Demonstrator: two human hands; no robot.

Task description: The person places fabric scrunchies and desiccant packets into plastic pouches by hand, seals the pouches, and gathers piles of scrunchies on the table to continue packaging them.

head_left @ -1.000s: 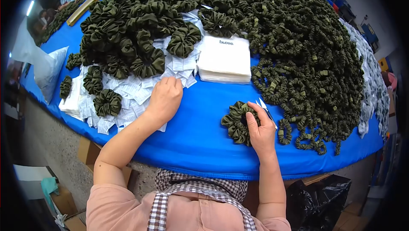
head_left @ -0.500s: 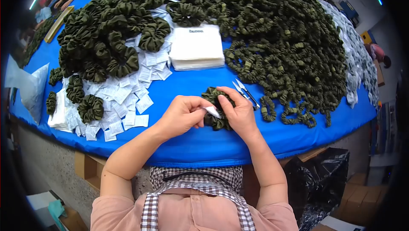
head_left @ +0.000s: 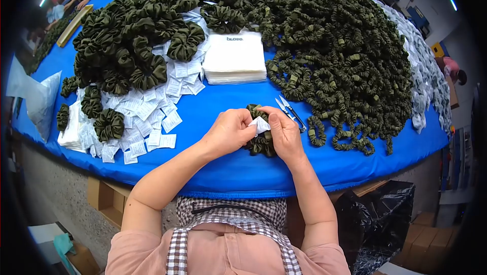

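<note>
Our left hand (head_left: 228,130) pinches packet (head_left: 260,125); right hand (head_left: 285,135) clamps scrunchie (head_left: 262,146) towards front edge of tabletop (head_left: 218,173). Loose pinch could drop packet; stray reach could nick us on snips (head_left: 293,113).

Both hands meet above the near part of the table (head_left: 203,171), held close together; whether their fingertips touch is hard to tell. The left hand (head_left: 232,129) is bent into a loose fist, its thumb and forefinger pinched toward the right hand (head_left: 285,135), which is turned inward with its thumb pointing toward the far side of the table and its fingers curled. The left forearm (head_left: 172,173) slants in across the table's near edge, its wrist nearly straight. The right forearm (head_left: 310,188) crosses that edge more steeply. Both elbows bend short of the table.
</note>
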